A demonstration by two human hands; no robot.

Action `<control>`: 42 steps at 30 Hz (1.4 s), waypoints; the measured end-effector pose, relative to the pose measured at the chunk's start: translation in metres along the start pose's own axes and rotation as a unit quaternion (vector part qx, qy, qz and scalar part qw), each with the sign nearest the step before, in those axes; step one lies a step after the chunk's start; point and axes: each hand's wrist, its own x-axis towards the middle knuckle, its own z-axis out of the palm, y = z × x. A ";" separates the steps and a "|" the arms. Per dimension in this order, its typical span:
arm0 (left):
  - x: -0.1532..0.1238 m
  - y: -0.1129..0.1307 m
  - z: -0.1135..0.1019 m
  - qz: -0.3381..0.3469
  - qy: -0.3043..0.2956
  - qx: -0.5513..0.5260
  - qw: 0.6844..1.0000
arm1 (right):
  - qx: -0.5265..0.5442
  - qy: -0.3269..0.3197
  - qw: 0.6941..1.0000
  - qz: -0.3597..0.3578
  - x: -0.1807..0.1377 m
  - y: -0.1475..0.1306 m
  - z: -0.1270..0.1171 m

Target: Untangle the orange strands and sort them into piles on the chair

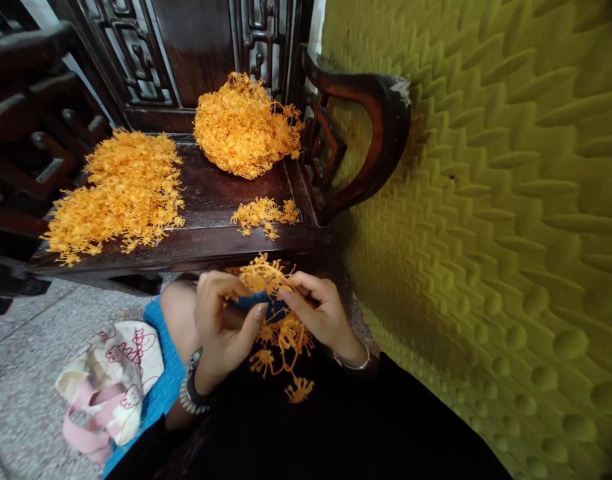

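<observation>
Above my lap, my right hand (321,310) is closed, its thumb and fingers pinching a branching orange plastic flower sprig (289,333). Part of the sprig rises above the fingertips, and other stems with spidery ends hang down over the black clothing. My left hand (223,320) is just left of it, thumb and fingers curved and apart, with nothing visibly gripped. Just ahead, a small cluster of orange flower pieces (261,215) lies near the front edge of the dark wooden seat (211,220).
A wide heap of orange pieces (126,193) covers the seat's left side, and a rounded heap (246,127) sits at the back right. The curved wooden armrest (381,133) stands beside a yellow-green textured wall (486,200). A cream bag (116,373) with pink handles rests at lower left.
</observation>
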 end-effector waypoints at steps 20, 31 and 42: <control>0.012 -0.020 -0.021 0.129 -0.223 0.069 0.964 | 0.105 -0.032 0.993 0.041 0.005 0.006 0.000; 0.005 -0.027 -0.015 0.056 -0.261 0.005 0.964 | 0.105 -0.123 0.986 0.049 0.007 0.017 -0.003; -0.016 -0.036 -0.006 -0.270 -0.204 -0.140 0.930 | -0.156 -0.100 0.974 -0.133 0.005 0.027 0.006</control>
